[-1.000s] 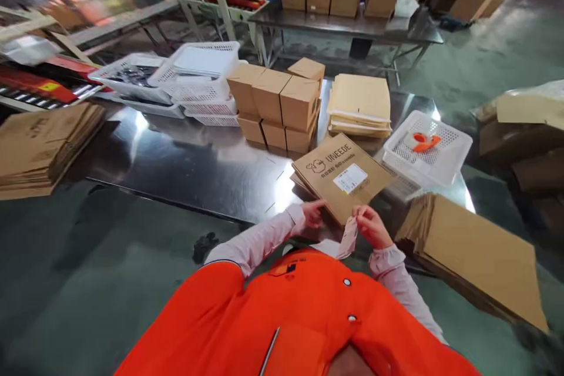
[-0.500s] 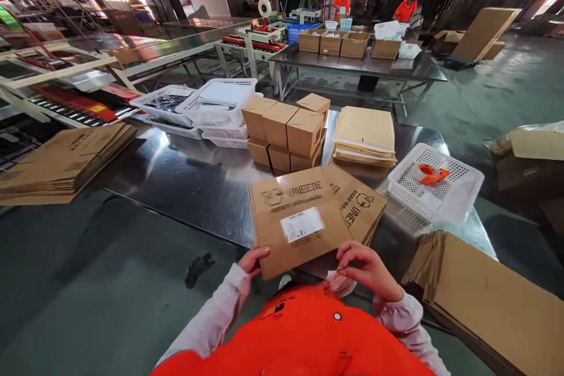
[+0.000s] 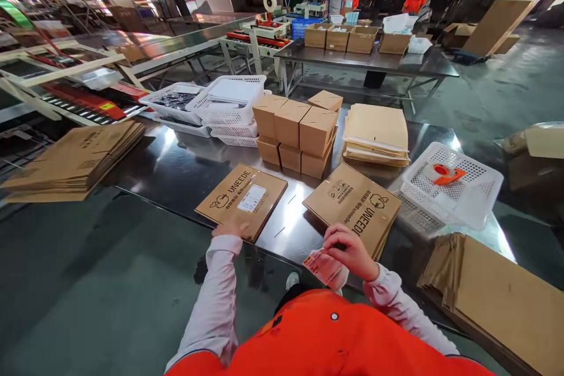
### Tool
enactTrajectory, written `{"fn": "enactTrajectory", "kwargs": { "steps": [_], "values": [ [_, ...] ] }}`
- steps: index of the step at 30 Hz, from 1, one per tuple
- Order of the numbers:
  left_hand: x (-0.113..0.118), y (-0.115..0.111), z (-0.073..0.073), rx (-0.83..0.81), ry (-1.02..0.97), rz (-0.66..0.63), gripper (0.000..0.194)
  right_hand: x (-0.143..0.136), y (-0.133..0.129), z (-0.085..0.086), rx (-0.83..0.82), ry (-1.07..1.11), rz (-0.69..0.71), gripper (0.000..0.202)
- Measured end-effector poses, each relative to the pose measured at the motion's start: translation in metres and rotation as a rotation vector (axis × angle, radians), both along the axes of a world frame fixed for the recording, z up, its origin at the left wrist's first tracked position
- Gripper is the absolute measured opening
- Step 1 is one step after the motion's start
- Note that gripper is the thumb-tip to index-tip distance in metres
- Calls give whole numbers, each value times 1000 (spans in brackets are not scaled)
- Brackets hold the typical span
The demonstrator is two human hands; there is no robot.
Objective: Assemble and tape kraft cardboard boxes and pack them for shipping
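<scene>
A flat cardboard box (image 3: 233, 202) with a white shipping label (image 3: 252, 198) lies near the front edge of the metal table. My left hand (image 3: 230, 229) rests on its near side, fingers stretched out over the cardboard. In front of my body, my right hand (image 3: 351, 249) pinches a printed paper label (image 3: 325, 267) that hangs below the fingertips. Just beyond the right hand sits a small stack of flat printed boxes (image 3: 352, 200), its near end partly hidden by that hand.
Small brown boxes (image 3: 288, 120) are stacked at the table's back, beside padded envelopes (image 3: 375, 129). White baskets (image 3: 231, 103) stand back left; another basket (image 3: 423, 164) with an orange tape dispenser (image 3: 447, 174) is right. Flat cardboard piles (image 3: 74, 155) flank the table. Two people work farther off.
The labelled box has moved left from atop the printed boxes and now lies flat on the table. My left hand went with it. The right hand's label now hangs more openly.
</scene>
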State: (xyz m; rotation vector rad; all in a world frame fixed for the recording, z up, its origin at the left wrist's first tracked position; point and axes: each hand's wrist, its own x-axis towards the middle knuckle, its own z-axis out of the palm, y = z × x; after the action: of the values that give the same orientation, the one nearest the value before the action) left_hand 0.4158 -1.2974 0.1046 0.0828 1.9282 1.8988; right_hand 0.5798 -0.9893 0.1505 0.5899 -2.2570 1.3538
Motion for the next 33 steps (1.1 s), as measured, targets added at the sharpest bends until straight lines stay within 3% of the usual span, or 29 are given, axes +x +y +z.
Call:
{"fn": "enactTrajectory", "kwargs": {
  "steps": [3, 6, 9, 12, 17, 21, 26, 29, 33],
  "values": [
    [12, 36, 10, 27, 235, -121, 35, -3, -6, -1, -23, 26, -46, 13],
    [41, 87, 15, 106, 388, -442, 43, 1, -10, -9, -72, 22, -175, 11],
    [68, 124, 13, 180, 358, -635, 32, 12, -9, -20, -111, -43, -346, 10],
    [77, 142, 6, 245, 260, -679, 42, 25, -2, -30, -149, -102, -490, 10],
    [77, 174, -16, 311, 147, -623, 33, 39, 8, -42, -169, -134, -620, 15],
    [76, 205, -42, 305, -61, -570, 45, 36, 28, -46, -142, -114, -762, 19],
    [76, 214, -73, 235, -262, -387, 36, 2, 92, -53, -171, -130, -1007, 13],
    [76, 214, -83, 220, -305, -293, 27, -26, 129, -63, -164, -198, -1138, 9],
    [69, 230, -91, 165, -321, -249, 14, -53, 157, -75, -92, -295, -1234, 10]
  ]
}}
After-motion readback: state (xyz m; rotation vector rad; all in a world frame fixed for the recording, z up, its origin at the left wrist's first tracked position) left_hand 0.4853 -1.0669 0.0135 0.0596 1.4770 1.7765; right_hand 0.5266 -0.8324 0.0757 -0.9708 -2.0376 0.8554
